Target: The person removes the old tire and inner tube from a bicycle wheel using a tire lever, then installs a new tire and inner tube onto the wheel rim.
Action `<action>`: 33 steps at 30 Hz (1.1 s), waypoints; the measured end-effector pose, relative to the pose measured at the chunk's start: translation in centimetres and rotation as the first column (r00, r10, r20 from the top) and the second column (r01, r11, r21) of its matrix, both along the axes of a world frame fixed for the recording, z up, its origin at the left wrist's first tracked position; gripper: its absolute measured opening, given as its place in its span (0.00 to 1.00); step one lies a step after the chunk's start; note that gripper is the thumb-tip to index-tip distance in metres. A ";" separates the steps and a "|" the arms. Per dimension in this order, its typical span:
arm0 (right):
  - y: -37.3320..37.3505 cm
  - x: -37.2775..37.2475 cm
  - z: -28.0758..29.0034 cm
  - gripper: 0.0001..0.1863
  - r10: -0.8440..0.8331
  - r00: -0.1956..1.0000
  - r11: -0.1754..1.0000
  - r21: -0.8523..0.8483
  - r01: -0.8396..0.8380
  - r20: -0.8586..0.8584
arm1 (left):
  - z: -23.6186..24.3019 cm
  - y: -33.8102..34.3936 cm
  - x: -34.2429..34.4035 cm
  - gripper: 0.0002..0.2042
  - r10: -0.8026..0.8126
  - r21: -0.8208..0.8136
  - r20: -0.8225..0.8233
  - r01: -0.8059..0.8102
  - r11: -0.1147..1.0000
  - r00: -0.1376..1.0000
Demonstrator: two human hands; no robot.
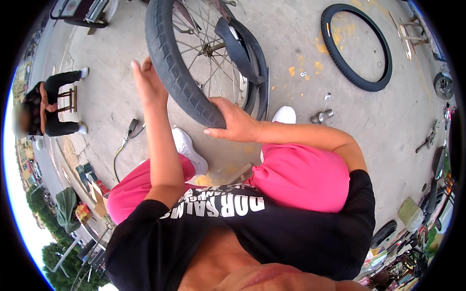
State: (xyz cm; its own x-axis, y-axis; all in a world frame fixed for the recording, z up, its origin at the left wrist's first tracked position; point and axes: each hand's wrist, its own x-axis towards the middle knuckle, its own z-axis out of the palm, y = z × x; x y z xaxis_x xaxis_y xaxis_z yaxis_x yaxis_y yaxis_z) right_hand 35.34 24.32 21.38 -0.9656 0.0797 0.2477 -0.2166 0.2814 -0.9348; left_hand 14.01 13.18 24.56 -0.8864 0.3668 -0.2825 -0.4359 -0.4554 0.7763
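A bicycle wheel with a black tyre (167, 58) stands upright in front of me, its spokes and hub (208, 50) showing. A limp strip of black rubber, perhaps an inner tube (235, 51), hangs across the wheel's right side. My right hand (235, 120) wraps round the tyre's near lower part, with the thumb below and the fingers on the inner side. Against the tyre's left side rests my left hand (151, 85), its fingers stretched upward and apart. Part of that hand is hidden behind the tyre.
A loose black tyre (330, 48) lies on the concrete at the far right. Nearer are a metal hammer-like tool (322, 116) and small washers (303, 74). A hose with a black head (132, 126) lies left of my shoes. Someone sits on a stool (68, 99) farther left.
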 end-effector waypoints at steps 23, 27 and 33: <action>13.9 4.4 -1.5 0.16 -0.456 0.810 0.608 -0.536 0.586 0.369 | 5.8 -7.9 13.4 0.22 -0.347 -0.513 -0.348 0.133 0.848 0.871; 17.2 7.2 -2.7 0.13 -0.387 0.810 0.324 -0.757 0.567 0.441 | 6.0 -9.2 14.6 0.22 -0.315 -0.392 -0.286 0.190 0.900 0.905; 18.7 7.3 -1.9 0.12 -0.321 0.854 0.178 -0.860 0.479 0.409 | 8.3 -9.2 16.3 0.20 -0.243 -0.352 -0.338 0.118 0.929 0.909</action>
State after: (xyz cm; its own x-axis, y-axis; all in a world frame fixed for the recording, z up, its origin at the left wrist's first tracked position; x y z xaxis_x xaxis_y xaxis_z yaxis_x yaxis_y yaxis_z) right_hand 42.59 43.05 19.45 -0.7363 0.5547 -0.3877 -0.2404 -0.7499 -0.6164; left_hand 30.27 3.98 32.85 -0.8756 0.4769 -0.0765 -0.1401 -0.0992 0.9852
